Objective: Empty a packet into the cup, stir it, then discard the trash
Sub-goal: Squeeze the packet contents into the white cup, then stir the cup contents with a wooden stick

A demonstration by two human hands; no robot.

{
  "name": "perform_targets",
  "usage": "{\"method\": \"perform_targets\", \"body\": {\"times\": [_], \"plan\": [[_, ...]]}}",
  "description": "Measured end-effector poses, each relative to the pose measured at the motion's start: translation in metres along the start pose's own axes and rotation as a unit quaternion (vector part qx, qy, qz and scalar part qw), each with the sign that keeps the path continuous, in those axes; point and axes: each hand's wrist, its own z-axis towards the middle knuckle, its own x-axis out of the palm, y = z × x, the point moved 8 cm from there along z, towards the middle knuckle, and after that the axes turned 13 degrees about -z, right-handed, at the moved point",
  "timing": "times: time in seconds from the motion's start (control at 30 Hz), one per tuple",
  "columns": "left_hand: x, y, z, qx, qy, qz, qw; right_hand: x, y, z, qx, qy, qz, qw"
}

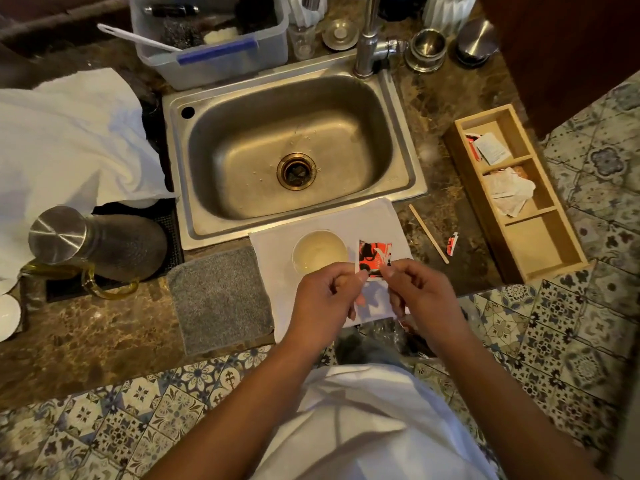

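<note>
The person is standing at a brown marbled stone counter point(104, 327), and everything here is being placed against the rectangular brushed-steel sink point(294, 147) set into it. Just in front of the sink's near rim a white folded cloth mat point(277, 271) is lying flat, and on it a small round white cup point(319, 251) is sitting upright, holding a pale, clear liquid. The left hand point(325, 303) and the right hand point(420, 296) are both hovering over the mat in front of the sink, each pinching the lower edge of a small square red-and-black paper packet point(374, 259) between thumb and curled fingers; the packet is being held upright just to the right of the cup, its top edge looking ragged (whether it is fully torn open cannot be told). To the right of the sink's near corner a thin flat wooden stir stick point(428, 233) is lying slantwise on the stone, with a tiny red-and-white torn scrap point(452, 243) just beside it. Further right a long pale wooden three-compartment tray point(540, 268) is holding crumpled packets in its two far sections. Left of the mat, in front of the sink, a grey, nubbly towelling square point(221, 299) is lying flat.
</note>
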Motion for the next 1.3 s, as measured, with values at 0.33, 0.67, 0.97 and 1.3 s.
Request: {"method": "perform_targets", "body": {"times": [0.33,0.67,0.97,1.3], "plan": [[0.092,0.019,0.054,0.003,0.033,0.012,0.999,-0.078,-0.063,-0.011,0.077,-0.138,0.037,0.987],[0.148,0.058,0.124,-0.061,0.062,0.117,0.989,-0.113,-0.123,0.023,0.194,-0.225,0.05,0.953],[0.183,0.07,0.148,-0.054,0.069,0.234,0.968,-0.137,-0.149,0.047,0.215,-0.264,-0.109,0.934],[0.184,0.061,0.148,-0.027,0.048,0.33,0.942,-0.137,-0.154,0.049,0.258,-0.253,-0.181,0.915]]}}
